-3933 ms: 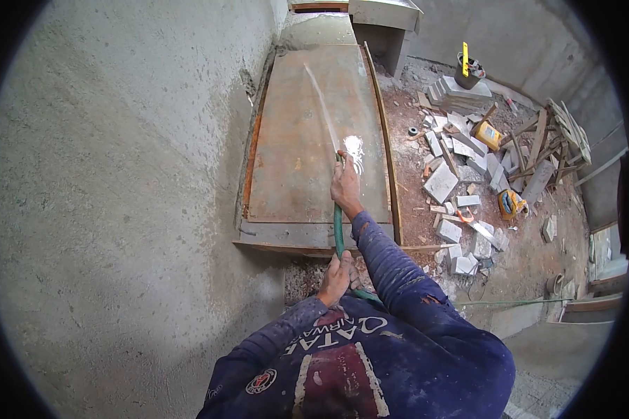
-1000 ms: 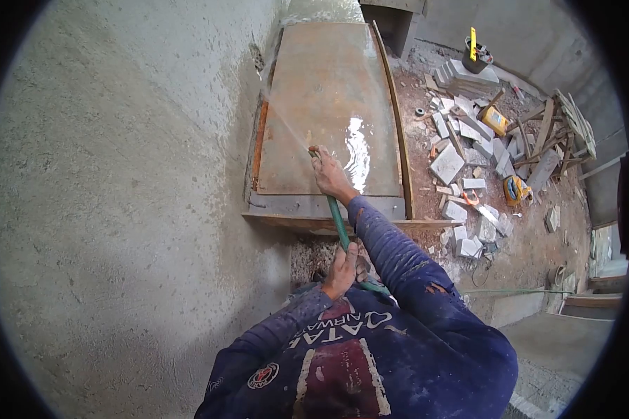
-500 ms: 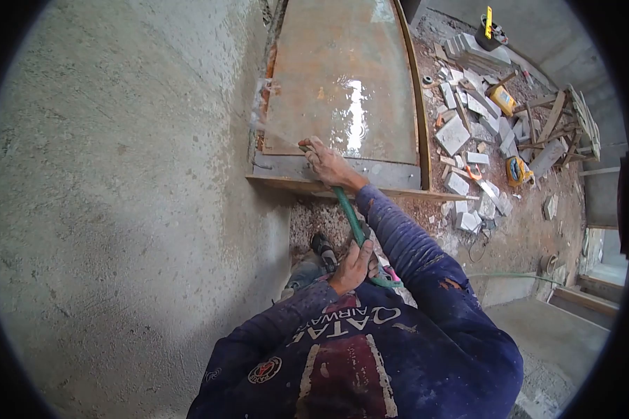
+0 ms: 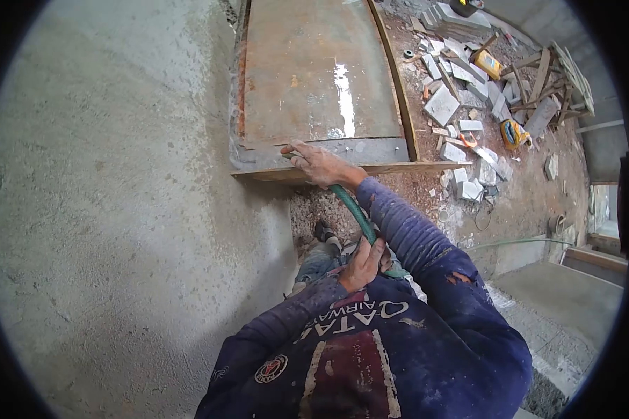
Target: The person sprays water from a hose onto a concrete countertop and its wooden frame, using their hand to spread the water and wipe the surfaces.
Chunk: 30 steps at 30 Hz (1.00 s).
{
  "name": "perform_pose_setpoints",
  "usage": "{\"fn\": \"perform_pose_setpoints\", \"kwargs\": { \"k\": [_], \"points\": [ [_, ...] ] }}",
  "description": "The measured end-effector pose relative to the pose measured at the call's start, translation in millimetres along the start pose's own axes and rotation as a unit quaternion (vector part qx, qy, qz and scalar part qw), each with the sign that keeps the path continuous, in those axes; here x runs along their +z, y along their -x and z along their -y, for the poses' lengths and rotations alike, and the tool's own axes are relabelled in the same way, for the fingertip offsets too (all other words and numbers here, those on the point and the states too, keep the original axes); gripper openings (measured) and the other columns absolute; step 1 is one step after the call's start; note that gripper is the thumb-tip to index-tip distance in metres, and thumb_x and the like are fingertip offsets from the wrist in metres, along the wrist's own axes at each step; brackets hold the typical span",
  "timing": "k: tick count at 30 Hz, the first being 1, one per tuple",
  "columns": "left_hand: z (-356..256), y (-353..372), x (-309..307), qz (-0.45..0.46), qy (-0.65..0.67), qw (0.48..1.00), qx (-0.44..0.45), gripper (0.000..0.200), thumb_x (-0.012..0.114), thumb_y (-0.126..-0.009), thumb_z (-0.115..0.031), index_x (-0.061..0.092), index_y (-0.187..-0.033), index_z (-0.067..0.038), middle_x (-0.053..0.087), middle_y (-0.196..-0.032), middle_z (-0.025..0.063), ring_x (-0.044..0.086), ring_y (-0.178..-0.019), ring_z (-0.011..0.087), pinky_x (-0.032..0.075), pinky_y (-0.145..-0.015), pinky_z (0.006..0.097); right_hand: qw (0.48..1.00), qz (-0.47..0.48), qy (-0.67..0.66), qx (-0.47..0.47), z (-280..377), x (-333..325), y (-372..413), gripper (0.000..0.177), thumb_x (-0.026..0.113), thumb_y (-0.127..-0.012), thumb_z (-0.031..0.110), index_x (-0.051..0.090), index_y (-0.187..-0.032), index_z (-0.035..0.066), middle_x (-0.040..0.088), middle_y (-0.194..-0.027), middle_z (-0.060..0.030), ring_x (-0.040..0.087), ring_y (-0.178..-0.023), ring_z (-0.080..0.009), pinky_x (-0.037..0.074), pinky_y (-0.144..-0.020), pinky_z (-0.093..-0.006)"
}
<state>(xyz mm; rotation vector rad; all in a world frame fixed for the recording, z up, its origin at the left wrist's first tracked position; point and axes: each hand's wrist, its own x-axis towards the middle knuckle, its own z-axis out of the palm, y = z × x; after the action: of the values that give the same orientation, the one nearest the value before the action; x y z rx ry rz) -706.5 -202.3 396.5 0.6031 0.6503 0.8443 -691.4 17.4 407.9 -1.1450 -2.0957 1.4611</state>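
A green hose [image 4: 354, 209] runs from near my chest up toward a wet panel. My right hand [image 4: 320, 165] grips its front end over the panel's near edge, with the fingers around the tip. Lower down, close to my body, my left hand [image 4: 363, 264] is wrapped around the same hose. Water shines on the brownish panel [image 4: 307, 77], which has a grey strip along its near end. A wooden board [image 4: 426, 167] borders that end, just under my right hand. The hose's mouth is hidden by my fingers.
A rough concrete wall [image 4: 119, 174] stands close on the left. Broken white blocks [image 4: 442, 106], a yellow container [image 4: 488, 64], a handsaw [image 4: 483, 151] and wooden scraps [image 4: 538, 77] lie on the rubble floor at right. My shoe [image 4: 323, 232] shows below the board.
My view has shifted, so the panel sits higher and farther left. The hose end now points at the panel's near left corner, and the spray is less distinct. Both hands keep their grip.
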Motion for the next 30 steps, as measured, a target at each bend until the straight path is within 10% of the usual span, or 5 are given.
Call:
{"fn": "perform_pose_setpoints", "kwargs": {
  "k": [5,12,30],
  "points": [
    [20,-11,16,-0.05,0.044,0.997,-0.023,0.029,0.039,-0.105,-0.036,0.042,-0.103,-0.006,0.046,-0.075,0.0026,0.045,-0.062,0.0127,0.042,-0.059,0.0284,1.0,-0.024,0.013,0.007,-20,-16,17,0.036,0.043,-0.098,0.022,0.046,-0.132,0.01,0.058,-0.12,-0.0254,0.056,-0.114,-0.0417,0.043,-0.098,-0.0476],
    [22,-36,75,-0.14,-0.023,0.987,-0.072,0.029,0.042,-0.104,-0.038,0.043,-0.106,-0.009,0.041,-0.071,-0.0027,0.041,-0.058,0.0081,0.035,-0.051,0.0247,0.956,-0.289,-0.008,0.051,-62,-80,81,0.033,0.045,-0.095,0.012,0.042,-0.127,0.005,0.062,-0.104,-0.0269,0.062,-0.088,-0.0457,0.046,-0.078,-0.0541],
    [56,-48,134,-0.117,0.005,0.983,-0.139,0.03,0.038,-0.104,-0.038,0.04,-0.108,-0.008,0.037,-0.07,-0.0022,0.037,-0.06,0.0081,0.036,-0.056,0.0257,0.952,-0.252,0.066,0.16,-91,-113,152,0.035,0.045,-0.097,0.015,0.041,-0.131,0.009,0.061,-0.111,-0.0271,0.06,-0.092,-0.0494,0.045,-0.083,-0.056]
  ]
}}
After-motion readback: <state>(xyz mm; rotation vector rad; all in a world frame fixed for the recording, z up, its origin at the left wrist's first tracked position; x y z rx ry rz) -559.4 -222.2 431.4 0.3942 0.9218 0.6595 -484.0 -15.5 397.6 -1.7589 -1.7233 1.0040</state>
